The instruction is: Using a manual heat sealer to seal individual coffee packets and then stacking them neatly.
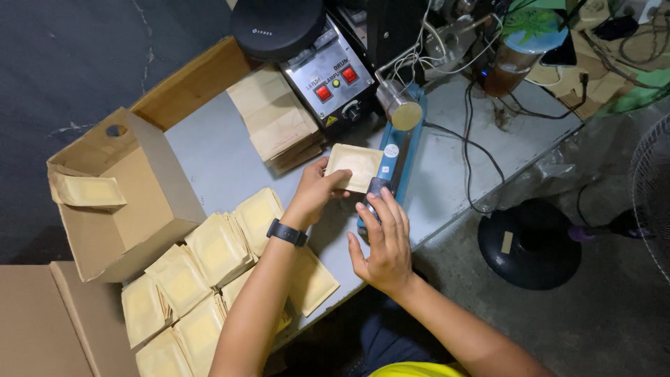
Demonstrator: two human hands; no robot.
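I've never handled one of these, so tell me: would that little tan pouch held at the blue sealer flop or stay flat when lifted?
The pouch probably stays fairly flat: the left hand holds one edge and it does not droop. It looks thin, so likely light. The loose pouches lie fanned, so they may slide easily.

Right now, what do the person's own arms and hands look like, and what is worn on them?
Both forearms are bare, no sleeves or gloves. The left hand has a black wristband device on its wrist. The right hand wears nothing.
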